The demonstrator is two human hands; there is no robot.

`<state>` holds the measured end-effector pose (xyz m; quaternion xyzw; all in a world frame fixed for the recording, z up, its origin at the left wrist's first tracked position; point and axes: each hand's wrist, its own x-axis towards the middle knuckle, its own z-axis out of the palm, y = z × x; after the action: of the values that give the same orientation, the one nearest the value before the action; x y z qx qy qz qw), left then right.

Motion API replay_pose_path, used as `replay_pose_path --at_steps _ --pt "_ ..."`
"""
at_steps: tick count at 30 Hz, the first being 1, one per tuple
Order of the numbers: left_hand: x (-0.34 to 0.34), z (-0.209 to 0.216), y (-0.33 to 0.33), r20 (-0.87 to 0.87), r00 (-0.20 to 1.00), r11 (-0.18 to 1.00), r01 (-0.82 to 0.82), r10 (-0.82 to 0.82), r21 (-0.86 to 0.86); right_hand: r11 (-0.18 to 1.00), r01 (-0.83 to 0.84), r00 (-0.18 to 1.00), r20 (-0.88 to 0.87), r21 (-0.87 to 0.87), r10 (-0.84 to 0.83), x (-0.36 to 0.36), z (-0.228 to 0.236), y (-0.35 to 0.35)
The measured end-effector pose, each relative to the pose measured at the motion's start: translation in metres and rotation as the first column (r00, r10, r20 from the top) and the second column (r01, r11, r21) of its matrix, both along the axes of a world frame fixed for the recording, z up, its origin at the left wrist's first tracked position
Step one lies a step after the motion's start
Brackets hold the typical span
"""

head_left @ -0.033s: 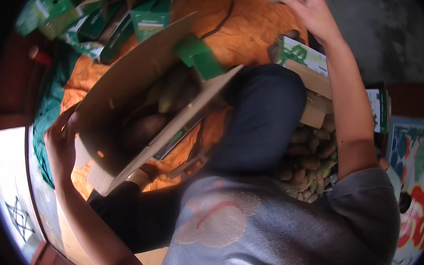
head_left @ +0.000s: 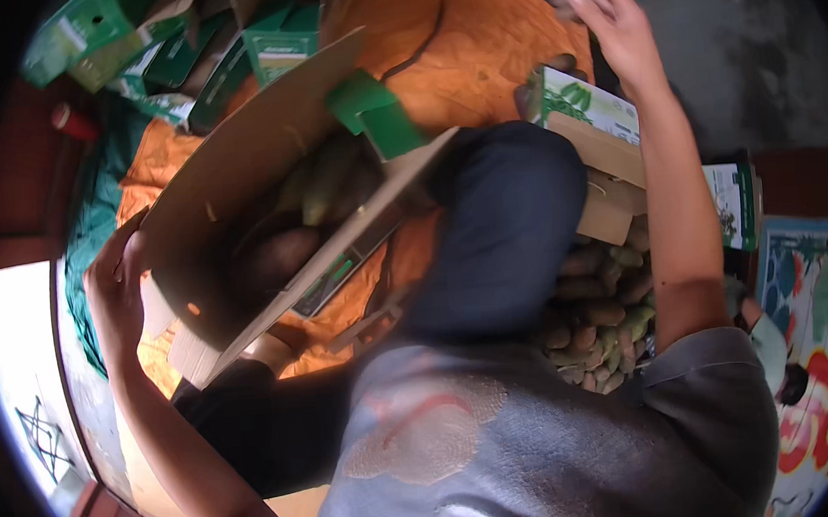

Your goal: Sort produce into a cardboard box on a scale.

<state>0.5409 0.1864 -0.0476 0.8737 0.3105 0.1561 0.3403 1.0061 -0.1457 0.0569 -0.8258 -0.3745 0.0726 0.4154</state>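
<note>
My left hand grips the left end of an open cardboard box, fingers at its upper edge. The box is tilted in front of my bent legs. Inside, partly in shadow, lie brownish oblong produce and a pale green piece; their kind is unclear. A green flap sticks up at the far end. My right hand is raised at the upper right, over the edge of the orange sheet. Its fingers are loosely apart and slightly blurred, with nothing seen in them.
An orange sheet covers the floor ahead. Several green cartons are heaped at the far left. At my right, a white and green carton stands by a pile of brown oblong produce. My raised knee is between box and pile.
The view has shifted slightly, and most things appear a little further left. My right hand's fingers look more spread. My left hand keeps its hold on the box.
</note>
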Motion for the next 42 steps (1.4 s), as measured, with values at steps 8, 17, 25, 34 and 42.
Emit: replay_pose_path --at_steps 8,17,25,34,42 --pt "0.009 -0.008 0.017 0.319 0.948 0.991 0.039 0.004 -0.13 0.551 0.834 0.318 -0.789 -0.031 -0.526 0.047 -0.212 -0.355" --pt "-0.015 -0.025 0.023 0.331 0.931 0.97 -0.079 0.154 -0.23 0.394 0.896 0.205 -0.978 0.204 0.041 0.095 -0.328 -0.299" --pt "-0.03 -0.011 0.019 0.281 0.916 0.948 -0.225 0.285 -0.226 0.453 0.878 0.423 -0.694 0.155 -0.582 0.103 -0.219 -0.193" --pt "0.003 -0.006 0.032 0.242 0.945 0.976 -0.214 0.219 -0.044 0.885 0.464 0.823 -0.389 0.043 -0.413 0.153 -0.163 -0.068" --pt "0.003 0.011 0.035 0.24 0.945 0.972 -0.233 0.221 0.023 0.87 0.356 0.934 0.142 -0.341 -0.327 0.163 -0.155 0.114"
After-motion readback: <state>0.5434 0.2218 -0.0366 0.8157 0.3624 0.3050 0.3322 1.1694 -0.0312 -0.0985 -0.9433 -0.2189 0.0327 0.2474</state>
